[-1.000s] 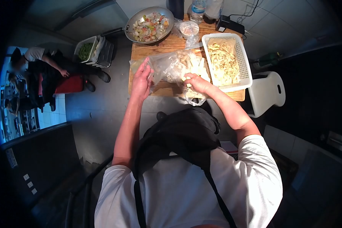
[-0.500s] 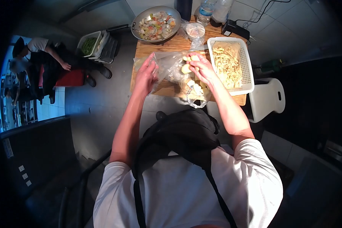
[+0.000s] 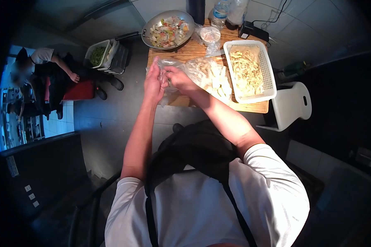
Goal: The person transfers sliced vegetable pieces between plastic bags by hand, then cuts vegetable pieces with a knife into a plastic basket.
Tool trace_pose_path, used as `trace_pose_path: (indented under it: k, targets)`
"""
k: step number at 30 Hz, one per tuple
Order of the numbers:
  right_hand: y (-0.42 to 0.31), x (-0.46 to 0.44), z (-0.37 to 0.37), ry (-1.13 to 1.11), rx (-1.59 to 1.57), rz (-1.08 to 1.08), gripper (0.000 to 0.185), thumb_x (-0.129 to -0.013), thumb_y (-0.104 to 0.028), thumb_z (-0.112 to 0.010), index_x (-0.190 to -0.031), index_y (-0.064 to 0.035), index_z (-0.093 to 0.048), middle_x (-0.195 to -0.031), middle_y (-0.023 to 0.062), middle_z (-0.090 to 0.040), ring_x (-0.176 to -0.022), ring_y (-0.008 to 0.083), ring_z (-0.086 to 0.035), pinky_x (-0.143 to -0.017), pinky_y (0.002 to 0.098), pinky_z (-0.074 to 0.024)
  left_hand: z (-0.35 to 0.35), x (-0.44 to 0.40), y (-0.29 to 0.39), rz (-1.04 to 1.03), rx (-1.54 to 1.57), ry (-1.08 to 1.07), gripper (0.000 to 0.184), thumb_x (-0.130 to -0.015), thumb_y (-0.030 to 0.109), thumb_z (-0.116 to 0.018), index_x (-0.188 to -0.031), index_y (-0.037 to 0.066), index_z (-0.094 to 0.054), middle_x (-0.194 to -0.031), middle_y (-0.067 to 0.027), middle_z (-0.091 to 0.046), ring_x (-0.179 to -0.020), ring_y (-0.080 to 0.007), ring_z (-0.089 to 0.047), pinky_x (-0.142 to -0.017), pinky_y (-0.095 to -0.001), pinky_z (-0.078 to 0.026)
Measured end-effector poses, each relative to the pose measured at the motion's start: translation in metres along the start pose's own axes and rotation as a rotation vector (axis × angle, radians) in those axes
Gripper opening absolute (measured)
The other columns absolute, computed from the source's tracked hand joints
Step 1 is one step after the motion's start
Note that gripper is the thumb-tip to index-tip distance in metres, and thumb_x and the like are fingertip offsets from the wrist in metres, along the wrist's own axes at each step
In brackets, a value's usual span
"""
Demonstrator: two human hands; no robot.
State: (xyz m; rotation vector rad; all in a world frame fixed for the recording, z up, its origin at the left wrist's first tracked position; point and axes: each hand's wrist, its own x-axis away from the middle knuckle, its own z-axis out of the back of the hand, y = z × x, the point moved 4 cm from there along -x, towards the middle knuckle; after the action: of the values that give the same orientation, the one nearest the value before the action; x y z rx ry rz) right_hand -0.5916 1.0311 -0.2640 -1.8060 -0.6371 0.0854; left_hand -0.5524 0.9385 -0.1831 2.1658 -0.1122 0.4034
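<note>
My left hand [image 3: 154, 81] is closed on a clear plastic bag [image 3: 172, 63] over the near left part of the wooden table. My right hand [image 3: 179, 79] is against the same bag, close to the left fingers. Its fingers are bent, and what lies in them is hidden. A second clear bag of pale, cut food pieces [image 3: 219, 82] lies open on the table, right of my right hand. The pieces resemble peeled vegetable chunks, but I cannot tell the kind.
A white basket [image 3: 270, 78] of sliced pale food stands at the table's right. At the back are a pan [image 3: 145, 39] of mixed food, a small tub [image 3: 210, 35] and a water bottle [image 3: 220, 13]. A white stool [image 3: 294, 106] stands right; a seated person [image 3: 45, 61] is left.
My right hand has moved left from above the bag of pieces to the bag in my left hand. The pale pieces seen in its fingers earlier are out of sight.
</note>
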Motion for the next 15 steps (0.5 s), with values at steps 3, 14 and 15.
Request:
trace_pose_path:
  k: [3,14,15]
  targets:
    - [-0.052,0.053,0.022,0.117,0.239,0.167,0.036,-0.092,-0.006,-0.053,-0.127,0.0002,-0.053,-0.103,0.0060,-0.065,-0.091,0.0143,-0.062,-0.082,0.0285,-0.0487,-0.003,0.005,0.001,0.015,-0.037,0.048,0.043,-0.105,0.031,-0.043,-0.147,0.021,-0.040,-0.082,0.0002,-0.051,-0.055,-0.0054,-0.039,-0.043,-0.0209,-0.031]
    - [0.036,0.134,0.160,0.399,1.622,-0.119,0.038,-0.080,-0.007,-0.061,-0.117,-0.0033,-0.053,-0.120,0.0295,-0.049,-0.111,0.0412,-0.049,-0.093,0.0450,-0.0446,-0.013,0.009,-0.016,0.118,-0.124,0.109,0.044,-0.102,0.034,-0.051,-0.144,0.023,-0.047,-0.087,-0.0003,-0.049,-0.054,-0.0051,-0.032,-0.044,-0.0193,-0.027]
    - [0.034,0.134,0.160,0.362,1.630,-0.126,0.035,-0.081,-0.007,-0.061,-0.115,-0.0037,-0.054,-0.117,0.0281,-0.050,-0.109,0.0400,-0.050,-0.092,0.0446,-0.0450,-0.014,0.008,-0.016,0.116,-0.120,0.093,0.044,-0.102,0.034,-0.051,-0.144,0.023,-0.047,-0.088,-0.0004,-0.049,-0.054,-0.0049,-0.032,-0.043,-0.0193,-0.027]
